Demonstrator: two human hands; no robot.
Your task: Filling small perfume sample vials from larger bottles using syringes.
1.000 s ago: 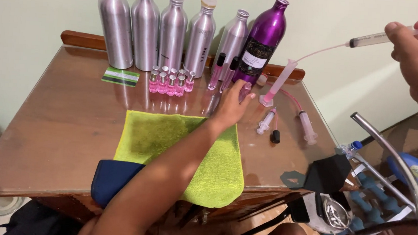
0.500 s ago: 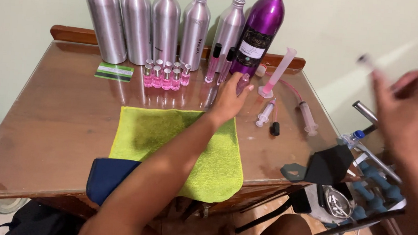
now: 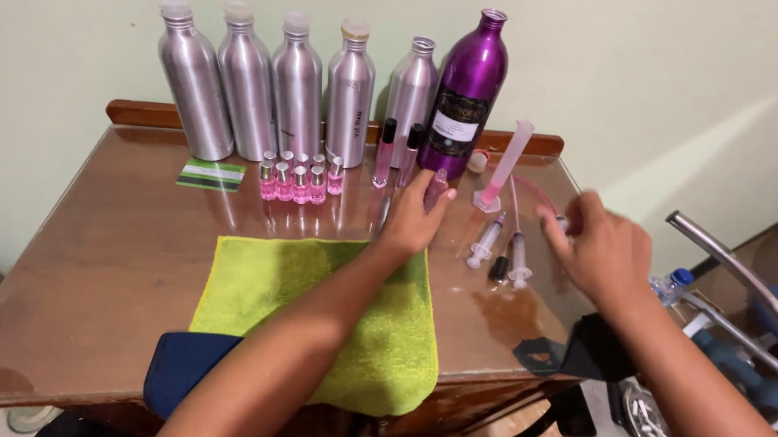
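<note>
Two syringes [image 3: 501,246] between left hand [image 3: 412,222] (on vial [image 3: 435,190]), right hand [image 3: 594,253]

Slim pink-filled glass vial [image 3: 435,189] upright by purple bottle, clear syringes [image 3: 517,256] lying flat on tabletop

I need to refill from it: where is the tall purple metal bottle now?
The tall purple metal bottle stands at the table's back edge, right of the silver aluminium bottles, just behind the left hand.

purple bottle [image 3: 463,95], lime towel [image 3: 326,311] (pink vials [image 3: 295,183])
</note>
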